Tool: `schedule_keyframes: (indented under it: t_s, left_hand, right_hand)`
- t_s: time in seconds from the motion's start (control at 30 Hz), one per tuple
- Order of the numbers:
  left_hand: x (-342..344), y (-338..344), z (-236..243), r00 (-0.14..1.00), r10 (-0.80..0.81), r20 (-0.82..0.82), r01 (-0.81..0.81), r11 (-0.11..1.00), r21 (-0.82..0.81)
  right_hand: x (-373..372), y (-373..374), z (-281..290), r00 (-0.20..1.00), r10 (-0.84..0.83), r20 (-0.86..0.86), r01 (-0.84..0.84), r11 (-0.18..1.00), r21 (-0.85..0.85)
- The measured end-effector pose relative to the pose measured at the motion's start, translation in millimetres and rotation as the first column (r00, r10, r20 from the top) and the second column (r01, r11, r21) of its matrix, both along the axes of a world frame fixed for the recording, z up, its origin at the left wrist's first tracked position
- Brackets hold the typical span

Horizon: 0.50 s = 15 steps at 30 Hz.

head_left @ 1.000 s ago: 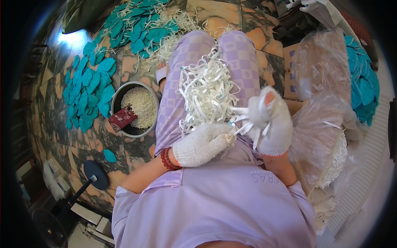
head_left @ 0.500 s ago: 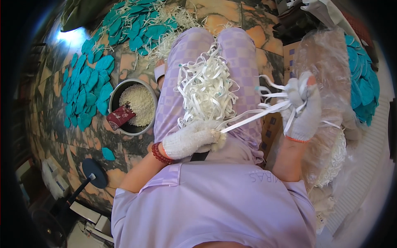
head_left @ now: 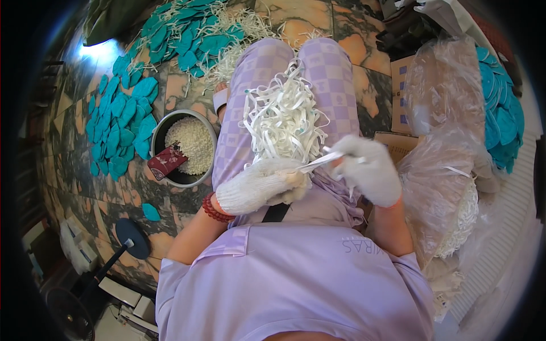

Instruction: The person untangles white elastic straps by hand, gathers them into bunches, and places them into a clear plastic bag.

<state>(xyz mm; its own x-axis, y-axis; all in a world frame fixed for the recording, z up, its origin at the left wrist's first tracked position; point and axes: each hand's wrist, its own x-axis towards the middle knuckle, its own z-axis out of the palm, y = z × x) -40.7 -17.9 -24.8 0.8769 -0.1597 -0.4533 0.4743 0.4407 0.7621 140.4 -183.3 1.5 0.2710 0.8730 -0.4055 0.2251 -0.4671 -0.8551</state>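
A tangled heap of narrow white straps [head_left: 284, 116] lies on my lap over checked lilac trousers. Just below it, my left hand [head_left: 259, 186], in a white knit glove, is closed on the ends of a few white strips [head_left: 319, 163]. These run as a short bundle across to my right hand [head_left: 369, 170], gloved the same way and somewhat blurred. Its fingers are bent around the other part of the strips, close to the left hand. The exact grip of its fingertips is hard to make out.
Left on the marble-patterned floor stands a round pot [head_left: 211, 165] of small white pieces, with a dark red packet [head_left: 166, 162]. Teal leaf-shaped pieces [head_left: 122, 116] lie in piles beyond it. To the right are clear plastic bags [head_left: 441, 165], a cardboard box [head_left: 400, 94] and more teal pieces [head_left: 500, 113].
My right hand has come down and left from far out at the right, toward my left hand. The strips between the hands, stretched long before, now span a short gap. My left hand stays nearly in place.
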Motion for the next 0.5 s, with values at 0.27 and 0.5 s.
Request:
schedule_keyframes:
  t_s: [0.27,0.5]
  left_hand:
    - [-1.6,-3.0,-7.9,0.997,0.058,0.047,-0.050,0.988,-0.147]
    - [-0.6,-7.7,-1.8,0.989,0.148,-0.017,-0.149,0.987,-0.058]
  right_hand:
    - [-1.7,-13.2,18.9,0.809,-0.398,-0.433,0.527,0.817,0.234]
    - [-6.2,-19.6,29.9,0.883,-0.407,-0.234,0.444,0.886,0.132]
